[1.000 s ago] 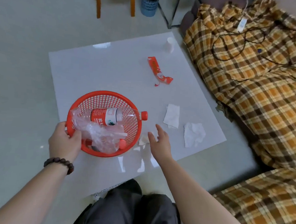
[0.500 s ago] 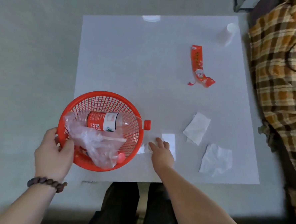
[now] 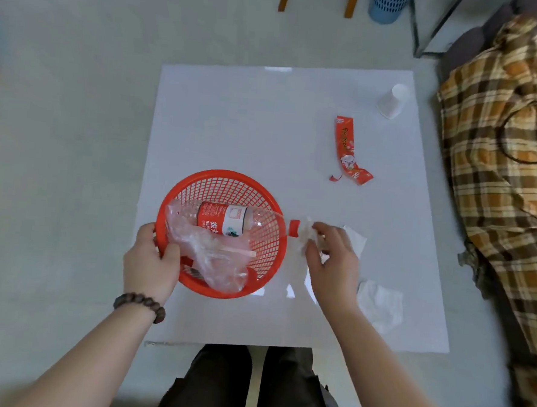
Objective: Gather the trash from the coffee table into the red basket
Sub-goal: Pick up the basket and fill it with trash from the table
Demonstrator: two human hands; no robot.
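Nearest to us, our left hand [image 3: 150,259] holds the near rim of the red basket [image 3: 221,232], with the thumb hooked over the edge and the fingers closed under it. The basket stands on the coffee table [image 3: 250,123] near its front left part. Inside it lie a clear plastic bag [image 3: 207,250] and a plastic bottle [image 3: 228,221] on its side; the red cap of the bottle sticks out over the right rim.

Just beside that cap, our right hand [image 3: 333,257] pinches a small crumpled white tissue [image 3: 306,234] between the thumb and the first fingers. The other fingers are loosely curled. The tissue seems lifted off the table, but we cannot tell this for sure.

We judge that the step in hand is carrying this tissue to the basket. The next move calls for a short travel to the left, over the rim and past the bottle cap, and then opening the fingers so the paper falls inside.

More trash waits on the table: a flat napkin [image 3: 356,240] partly hidden behind the right hand, a crumpled napkin [image 3: 380,301] near the front right, a red wrapper [image 3: 349,151] farther away, and a white paper cup [image 3: 393,101] lying at the far right corner. So the task is, we think, about half done.
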